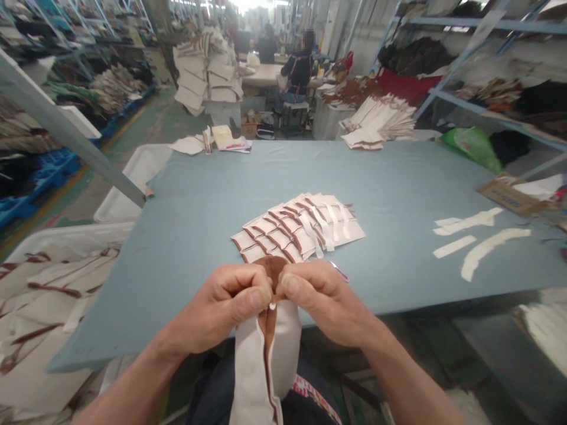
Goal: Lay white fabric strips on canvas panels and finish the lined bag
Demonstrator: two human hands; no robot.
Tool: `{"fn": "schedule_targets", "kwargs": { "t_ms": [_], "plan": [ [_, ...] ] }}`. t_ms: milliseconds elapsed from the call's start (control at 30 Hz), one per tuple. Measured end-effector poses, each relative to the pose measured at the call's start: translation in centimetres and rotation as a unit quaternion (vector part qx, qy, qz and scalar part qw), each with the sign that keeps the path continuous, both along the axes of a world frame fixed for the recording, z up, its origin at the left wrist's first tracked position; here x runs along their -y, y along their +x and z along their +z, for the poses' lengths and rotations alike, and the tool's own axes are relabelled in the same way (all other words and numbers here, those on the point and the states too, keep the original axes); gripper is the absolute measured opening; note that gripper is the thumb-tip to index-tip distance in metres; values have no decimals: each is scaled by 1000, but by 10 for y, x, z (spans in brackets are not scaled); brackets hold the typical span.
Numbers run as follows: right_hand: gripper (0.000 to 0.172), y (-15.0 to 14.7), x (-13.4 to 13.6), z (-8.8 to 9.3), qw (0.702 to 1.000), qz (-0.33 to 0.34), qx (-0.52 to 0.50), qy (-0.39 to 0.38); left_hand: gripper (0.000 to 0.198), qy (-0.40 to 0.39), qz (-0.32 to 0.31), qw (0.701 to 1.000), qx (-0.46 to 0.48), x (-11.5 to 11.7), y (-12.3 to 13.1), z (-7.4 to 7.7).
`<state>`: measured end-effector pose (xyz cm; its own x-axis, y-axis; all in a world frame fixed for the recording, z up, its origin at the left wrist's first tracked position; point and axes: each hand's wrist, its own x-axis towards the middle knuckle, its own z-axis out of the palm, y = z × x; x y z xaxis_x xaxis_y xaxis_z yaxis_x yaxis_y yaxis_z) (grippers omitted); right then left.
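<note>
Nearest: a long cream fabric piece with a brown lining (286, 348), hanging below the table's near edge, over a dark-clothed lap. Brown slit runs down its length; upper end reaches over that edge, flaring into a brown flap. Left hand (230, 298) and right hand (321, 295) both pinched on this upper end, either side of the slit, thumbs toward the camera, fingertips close together. Small white spot at the slit's top, between the thumbs; too small to identify.

Table covered in smooth blue-grey sheeting (199, 200). Just beyond the hands, around mid-table: a fanned, overlapping batch of flat cream panels with brown edging (270, 236). Several narrow whitish strips (332, 221) lie across its right part. Slim purple-handled tool (340, 272) near the right hand, toward the near edge.

Toward the right edge: loose cream strips, one curved (491, 254); past them a brown cardboard box (509, 195). Far right corner: crumpled green plastic bag (472, 144). Far edge, right part: a spread heap of cream cut fabric (376, 121). Far left corner: papers and a yellowish pad (222, 137).

Off the left edge, a white plastic tub (80, 231) filled with cream-and-brown pieces (53, 330).
</note>
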<state>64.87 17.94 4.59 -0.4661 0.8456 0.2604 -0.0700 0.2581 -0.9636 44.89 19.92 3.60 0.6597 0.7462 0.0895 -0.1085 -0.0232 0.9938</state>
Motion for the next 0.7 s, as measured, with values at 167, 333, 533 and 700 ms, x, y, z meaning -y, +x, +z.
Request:
{"fn": "schedule_targets", "kwargs": {
  "t_ms": [167, 333, 533, 700],
  "plan": [
    [50, 10, 5, 19, 990, -6, 133, 51, 56, 88, -15, 996, -28, -2, -2, 13],
    [44, 3, 10, 5, 997, -2, 59, 41, 57, 21, 24, 999, -12, 10, 1, 5],
    [28, 0, 19, -10, 996, -53, 41, 61, 63, -119, 73, 990, 33, 26, 17, -11],
    [22, 13, 20, 4, 982, -48, 116, 144, 65, -85, 28, 996, 5, 18, 16, -2]
  ]
}}
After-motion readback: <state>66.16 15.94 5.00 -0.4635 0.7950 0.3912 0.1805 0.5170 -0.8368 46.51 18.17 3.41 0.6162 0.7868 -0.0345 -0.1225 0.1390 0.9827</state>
